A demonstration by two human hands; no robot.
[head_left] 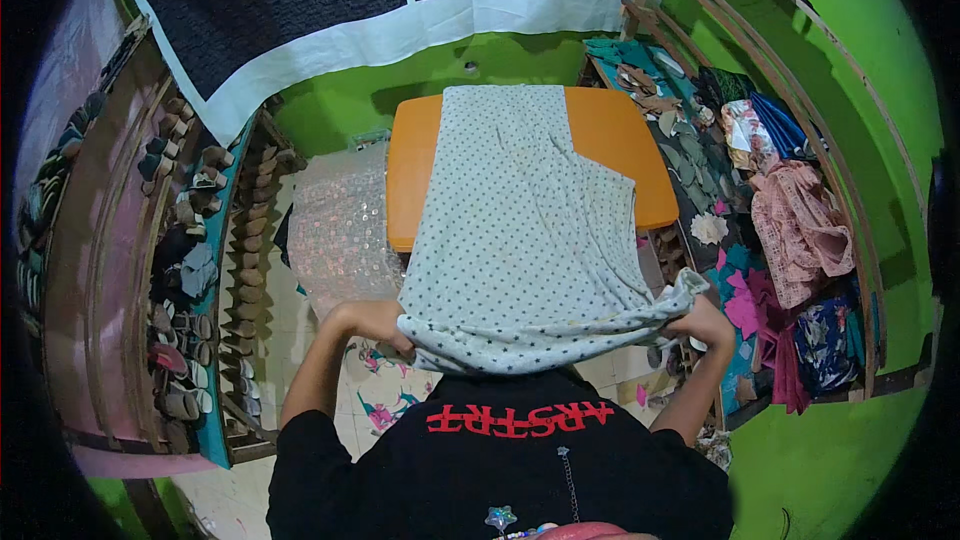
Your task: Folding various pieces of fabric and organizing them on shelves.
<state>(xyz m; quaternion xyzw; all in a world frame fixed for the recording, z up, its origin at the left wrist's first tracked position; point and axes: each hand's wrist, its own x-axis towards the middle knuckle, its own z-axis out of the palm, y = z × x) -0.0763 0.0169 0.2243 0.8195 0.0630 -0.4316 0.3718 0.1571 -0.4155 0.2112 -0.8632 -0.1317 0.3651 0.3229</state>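
Observation:
A pale cloth with small dark star-like dots (520, 210) lies over an orange table (410, 170), its near end lifted off toward my body. Its right edge steps in toward the far end, and I cannot tell which kind of garment it is. My left hand (385, 324) is closed on the near left corner. Gripping the near right corner, where the fabric bunches up, is my right hand (706, 324). Between the two hands the near edge sags and folds in front of my black shirt. Fingertips of both hands are partly hidden by the cloth.
Shoe racks with many shoes (190, 200) line the left side. Along the right run shelves with shoes, a pink lacy garment (800, 230) and other folded clothes. A shiny sequined cloth (340, 230) is left of the table. Colourful scraps (390, 410) lie on the tiled floor.

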